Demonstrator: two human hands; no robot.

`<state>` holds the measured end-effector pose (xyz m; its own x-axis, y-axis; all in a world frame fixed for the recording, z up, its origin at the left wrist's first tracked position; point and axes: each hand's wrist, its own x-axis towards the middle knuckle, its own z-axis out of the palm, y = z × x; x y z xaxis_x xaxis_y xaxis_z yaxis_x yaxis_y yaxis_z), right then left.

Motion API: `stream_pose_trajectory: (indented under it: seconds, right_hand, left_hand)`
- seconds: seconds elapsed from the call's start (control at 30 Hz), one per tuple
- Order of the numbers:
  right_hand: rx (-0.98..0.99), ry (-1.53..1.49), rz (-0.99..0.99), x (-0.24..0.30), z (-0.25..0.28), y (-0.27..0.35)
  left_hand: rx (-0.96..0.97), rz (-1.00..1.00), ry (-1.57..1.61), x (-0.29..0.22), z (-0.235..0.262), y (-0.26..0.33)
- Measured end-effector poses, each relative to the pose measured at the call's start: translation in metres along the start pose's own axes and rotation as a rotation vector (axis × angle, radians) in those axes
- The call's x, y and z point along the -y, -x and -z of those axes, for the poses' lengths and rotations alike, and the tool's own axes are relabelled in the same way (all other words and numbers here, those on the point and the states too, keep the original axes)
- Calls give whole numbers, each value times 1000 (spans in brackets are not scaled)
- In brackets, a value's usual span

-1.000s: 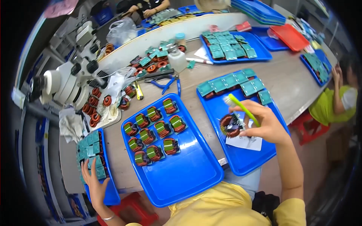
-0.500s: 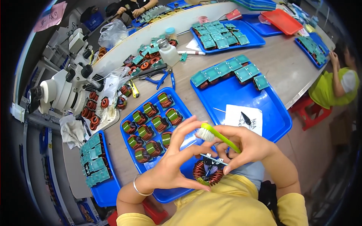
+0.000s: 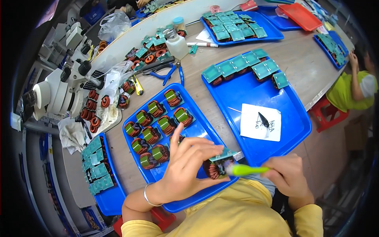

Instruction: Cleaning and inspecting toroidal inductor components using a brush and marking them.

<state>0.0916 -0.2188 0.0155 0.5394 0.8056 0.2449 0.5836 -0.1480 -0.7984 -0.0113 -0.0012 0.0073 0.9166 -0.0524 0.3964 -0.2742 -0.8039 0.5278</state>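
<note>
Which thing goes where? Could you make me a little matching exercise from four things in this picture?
Things:
1. Brush
2. Paper
3. Bracelet
4. Pliers

Places:
A. Round the wrist of the left hand
B. Directly on the tabletop
C. In the right hand
D. In a blue tray

Right pairs: 1-C, 2-D, 3-A, 4-B.
</note>
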Motion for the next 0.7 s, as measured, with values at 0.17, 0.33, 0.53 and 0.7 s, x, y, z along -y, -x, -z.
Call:
stream_pose_trajectory:
  seconds: [0.17, 0.33, 0.53, 0.7]
  right_hand:
    - [211, -102, -107, -4, -4, -1]
    - [263, -171, -204, -4, -14, -4]
    - [289, -126, -163, -3, -13, -9]
    - [253, -168, -131, -8, -5, 1]
  left_hand:
    - [-54, -2, -62, 4, 0, -1]
    - [-64, -14, -117, 4, -1, -6]
    - [-68, 50, 75, 6, -3, -2]
    - [2, 88, 176, 11, 2, -5]
